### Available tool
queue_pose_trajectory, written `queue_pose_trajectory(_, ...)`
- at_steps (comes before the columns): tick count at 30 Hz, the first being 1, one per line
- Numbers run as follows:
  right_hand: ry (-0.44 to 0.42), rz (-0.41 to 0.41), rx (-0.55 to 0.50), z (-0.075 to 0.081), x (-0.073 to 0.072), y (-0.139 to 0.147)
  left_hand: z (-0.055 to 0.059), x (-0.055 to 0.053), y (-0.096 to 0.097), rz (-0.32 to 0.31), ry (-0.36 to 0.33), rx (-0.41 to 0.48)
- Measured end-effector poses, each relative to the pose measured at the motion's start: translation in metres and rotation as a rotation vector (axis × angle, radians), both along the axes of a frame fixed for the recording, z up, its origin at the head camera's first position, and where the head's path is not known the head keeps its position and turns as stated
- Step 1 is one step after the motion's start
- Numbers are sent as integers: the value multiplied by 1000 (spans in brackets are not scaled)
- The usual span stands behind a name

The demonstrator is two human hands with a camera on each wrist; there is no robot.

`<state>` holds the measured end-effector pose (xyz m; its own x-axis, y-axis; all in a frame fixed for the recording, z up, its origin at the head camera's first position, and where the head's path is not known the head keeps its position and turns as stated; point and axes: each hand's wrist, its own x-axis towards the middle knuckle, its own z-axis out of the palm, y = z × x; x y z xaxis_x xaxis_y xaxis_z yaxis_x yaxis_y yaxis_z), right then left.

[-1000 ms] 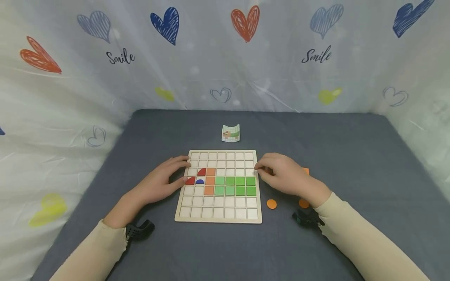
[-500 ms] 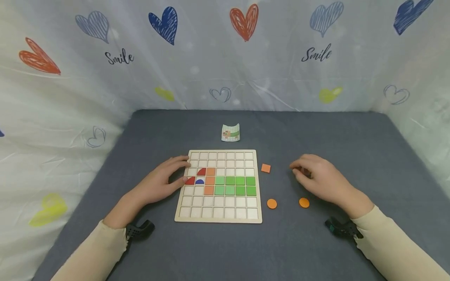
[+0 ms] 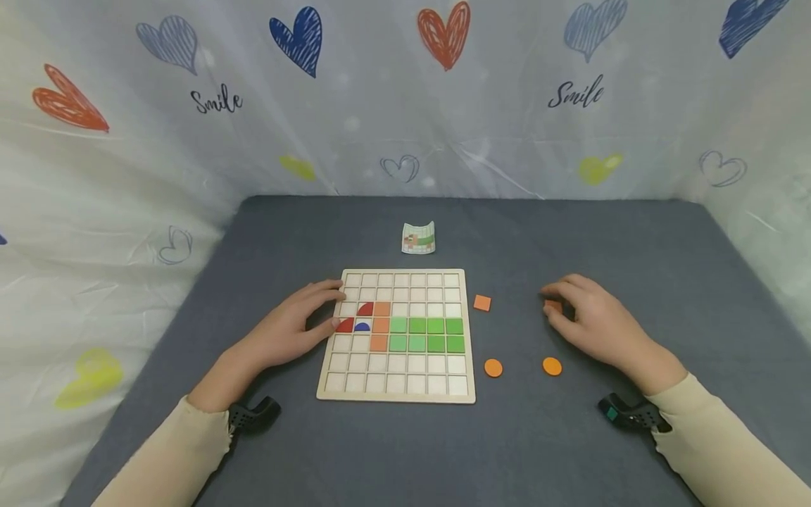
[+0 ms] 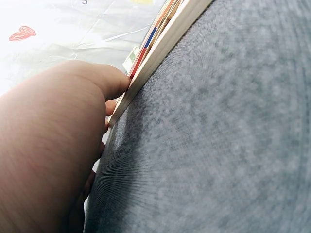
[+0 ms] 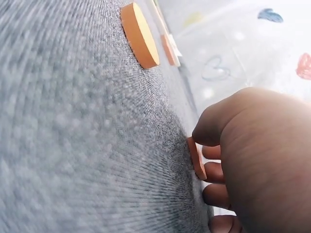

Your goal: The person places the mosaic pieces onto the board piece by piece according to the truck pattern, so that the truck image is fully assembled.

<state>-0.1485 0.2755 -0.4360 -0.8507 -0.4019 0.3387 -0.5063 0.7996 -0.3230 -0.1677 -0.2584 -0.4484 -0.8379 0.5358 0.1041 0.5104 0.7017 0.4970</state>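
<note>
A wooden grid board (image 3: 396, 387) lies mid-table, with green, orange, red and blue pieces in some cells. My left hand (image 3: 298, 324) rests at its left edge, fingers extended, the thumb tip beside a red quarter-round piece (image 3: 345, 324). The left wrist view shows that thumb (image 4: 116, 80) against the board's wooden rim (image 4: 155, 58). To the right of the board, my right hand (image 3: 589, 317) pinches an orange square tile (image 3: 553, 306), low over the cloth. Up close, the orange tile (image 5: 197, 159) sits between thumb and fingertips of the right hand (image 5: 262, 155).
Another orange square tile (image 3: 482, 303) lies just right of the board. Two orange round discs, a left one (image 3: 493, 367) and a right one (image 3: 552, 366), lie nearer the front. A small pattern card (image 3: 419, 239) stands behind the board on the grey cloth (image 3: 405, 451).
My right hand has moved right, away from the board's right edge, to the farther orange square tile, uncovering the nearer square one. The left hand has stayed at the board.
</note>
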Motion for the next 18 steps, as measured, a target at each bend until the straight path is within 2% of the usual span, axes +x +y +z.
queue_pose_trajectory(11,1,13,50,2,0,9,1,0,0,2,0,-3)
queue_pose_trajectory(18,-39,3,30,2,-1,9,1,0,0,4,-3,-6)
